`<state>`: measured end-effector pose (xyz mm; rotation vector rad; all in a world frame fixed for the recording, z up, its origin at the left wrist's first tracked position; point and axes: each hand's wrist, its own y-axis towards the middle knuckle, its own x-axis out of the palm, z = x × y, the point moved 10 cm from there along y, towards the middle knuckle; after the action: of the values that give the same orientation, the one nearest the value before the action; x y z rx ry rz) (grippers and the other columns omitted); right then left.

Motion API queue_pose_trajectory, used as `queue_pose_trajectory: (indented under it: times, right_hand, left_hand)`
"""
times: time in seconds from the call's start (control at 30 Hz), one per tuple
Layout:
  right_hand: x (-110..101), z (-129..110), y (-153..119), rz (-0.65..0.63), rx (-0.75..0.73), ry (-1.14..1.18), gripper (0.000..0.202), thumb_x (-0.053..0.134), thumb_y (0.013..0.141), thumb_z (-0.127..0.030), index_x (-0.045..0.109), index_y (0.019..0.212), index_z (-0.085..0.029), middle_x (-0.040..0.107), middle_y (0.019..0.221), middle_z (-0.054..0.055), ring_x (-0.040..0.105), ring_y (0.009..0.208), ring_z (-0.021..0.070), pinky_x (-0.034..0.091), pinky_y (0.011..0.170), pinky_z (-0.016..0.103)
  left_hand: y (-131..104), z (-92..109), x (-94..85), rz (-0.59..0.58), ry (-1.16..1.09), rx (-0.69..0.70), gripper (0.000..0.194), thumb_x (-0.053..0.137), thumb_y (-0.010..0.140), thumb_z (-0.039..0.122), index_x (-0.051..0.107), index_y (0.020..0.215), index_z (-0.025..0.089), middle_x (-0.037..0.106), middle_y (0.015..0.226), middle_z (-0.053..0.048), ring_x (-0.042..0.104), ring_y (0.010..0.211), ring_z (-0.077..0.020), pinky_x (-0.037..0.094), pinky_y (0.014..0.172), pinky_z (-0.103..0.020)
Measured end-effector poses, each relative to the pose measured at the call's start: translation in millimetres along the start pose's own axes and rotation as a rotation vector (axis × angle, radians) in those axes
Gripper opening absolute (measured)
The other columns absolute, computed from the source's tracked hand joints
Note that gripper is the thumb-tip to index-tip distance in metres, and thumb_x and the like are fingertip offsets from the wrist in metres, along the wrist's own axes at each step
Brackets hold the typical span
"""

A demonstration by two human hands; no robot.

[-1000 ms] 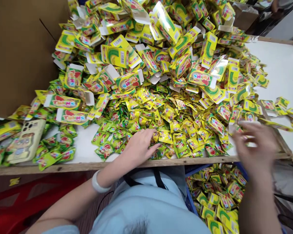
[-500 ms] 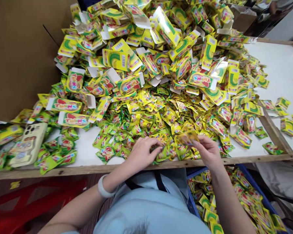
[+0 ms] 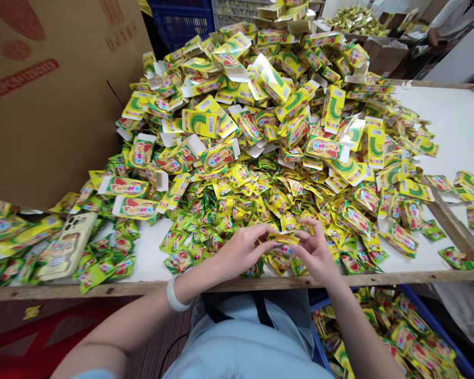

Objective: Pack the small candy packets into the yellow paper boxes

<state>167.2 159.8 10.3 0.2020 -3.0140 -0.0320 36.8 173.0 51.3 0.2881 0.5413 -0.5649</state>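
Observation:
Both hands meet near the table's front edge, with a small yellow box between them. My left hand pinches its left end between thumb and fingers. On the other end, my right hand has its thumb and fingers closed. Small green and yellow sachets lie under and around the hands. Behind them rises a big heap of yellow and green boxes, several with white flaps standing open. What is inside the held box cannot be made out.
A large cardboard carton stands at the left. A phone in a cream case lies among sachets. Below the table at the right is a blue crate full of filled boxes. A red stool is at lower left. Another person's hand shows far back.
The view has tilted up, showing more of the background. My right hand has moved left to meet my left hand, which now grips the yellow box too.

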Motion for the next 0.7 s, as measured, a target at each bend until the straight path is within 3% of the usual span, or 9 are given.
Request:
queue_pose_trajectory:
  times: [0.07, 0.13, 0.2, 0.3, 0.43, 0.5, 0.57, 0.63, 0.7]
  right_hand:
    - [2, 11, 1, -0.046, 0.091, 0.114, 0.052, 0.078, 0.078, -0.038, 0.052, 0.122, -0.028, 0.071, 0.101, 0.003, 0.068, 0.064, 0.0150, 0.059, 0.049, 0.027]
    - [-12, 16, 1, 0.025, 0.118, 0.134, 0.040, 0.078, 0.079, -0.037, 0.060, 0.113, -0.024, 0.073, 0.102, 0.006, 0.070, 0.062, 0.0160, 0.061, 0.051, 0.029]
    - [-34, 17, -3, 0.155, 0.099, 0.147, 0.027, 0.076, 0.081, -0.034, 0.065, 0.101, -0.020, 0.075, 0.094, 0.005, 0.069, 0.057, 0.0151, 0.061, 0.050, 0.028]
    - [-57, 21, -14, 0.261, 0.093, 0.188, 0.022, 0.077, 0.081, -0.033, 0.067, 0.095, -0.020, 0.074, 0.085, 0.002, 0.068, 0.053, 0.0138, 0.060, 0.047, 0.026]
    - [-66, 22, -30, 0.278, 0.111, 0.174, 0.023, 0.077, 0.081, -0.037, 0.068, 0.095, -0.021, 0.074, 0.087, 0.002, 0.066, 0.050, 0.0136, 0.058, 0.044, 0.027]
    - [-68, 14, -36, 0.261, 0.094, 0.102, 0.024, 0.076, 0.082, -0.038, 0.068, 0.097, -0.021, 0.075, 0.099, 0.005, 0.067, 0.052, 0.0139, 0.060, 0.046, 0.028]
    - [-69, 1, -35, 0.221, 0.061, 0.009, 0.023, 0.075, 0.082, -0.036, 0.069, 0.100, -0.022, 0.070, 0.119, 0.009, 0.070, 0.058, 0.0146, 0.062, 0.052, 0.031]
    - [-68, -10, -27, 0.164, 0.033, -0.051, 0.023, 0.075, 0.082, -0.036, 0.069, 0.100, -0.023, 0.062, 0.134, 0.012, 0.072, 0.062, 0.0159, 0.064, 0.057, 0.033]
    - [-62, -13, -11, 0.100, 0.036, -0.028, 0.025, 0.076, 0.081, -0.037, 0.067, 0.099, -0.023, 0.061, 0.135, 0.013, 0.073, 0.062, 0.0168, 0.064, 0.057, 0.034]
  left_hand:
    - [15, 5, 2.6, -0.027, 0.018, 0.054, 0.025, 0.050, 0.098, 0.035, 0.065, 0.103, 0.016, 0.071, 0.090, -0.006, 0.066, 0.079, -0.0177, 0.049, 0.074, -0.027]
    - [40, 11, 1.5, -0.063, 0.061, 0.126, 0.027, 0.044, 0.100, 0.033, 0.065, 0.099, 0.016, 0.070, 0.089, -0.006, 0.065, 0.080, -0.0172, 0.049, 0.075, -0.027]
    - [77, 10, -14.0, -0.003, 0.157, 0.149, 0.027, 0.040, 0.102, 0.030, 0.063, 0.101, 0.015, 0.070, 0.094, -0.008, 0.065, 0.086, -0.0182, 0.048, 0.081, -0.030]
    - [140, -16, -55.3, 0.230, 0.301, -0.045, 0.030, 0.051, 0.097, 0.026, 0.050, 0.121, 0.009, 0.068, 0.095, -0.012, 0.065, 0.088, -0.0223, 0.047, 0.087, -0.036]
    - [192, -71, -57.8, 0.139, 0.123, -0.374, 0.053, 0.055, 0.091, 0.016, 0.029, 0.134, 0.000, 0.066, 0.083, -0.009, 0.063, 0.068, -0.0174, 0.050, 0.075, -0.032]
    - [193, -71, -63.9, 0.144, 0.138, -0.341, 0.050, 0.050, 0.090, 0.010, 0.028, 0.134, 0.001, 0.065, 0.082, -0.007, 0.061, 0.066, -0.0152, 0.049, 0.073, -0.030]
    - [177, -50, -77.3, 0.161, 0.235, -0.193, 0.046, 0.046, 0.090, 0.010, 0.030, 0.134, 0.004, 0.063, 0.081, -0.005, 0.060, 0.071, -0.0155, 0.048, 0.076, -0.029]
    - [144, -16, -89.3, 0.126, 0.349, -0.028, 0.043, 0.042, 0.093, 0.015, 0.031, 0.134, 0.007, 0.062, 0.083, -0.005, 0.059, 0.076, -0.0169, 0.047, 0.080, -0.031]
    - [103, 15, -92.5, -0.006, 0.460, 0.048, 0.044, 0.041, 0.094, 0.020, 0.030, 0.135, 0.010, 0.063, 0.089, -0.006, 0.059, 0.078, -0.0179, 0.046, 0.081, -0.032]
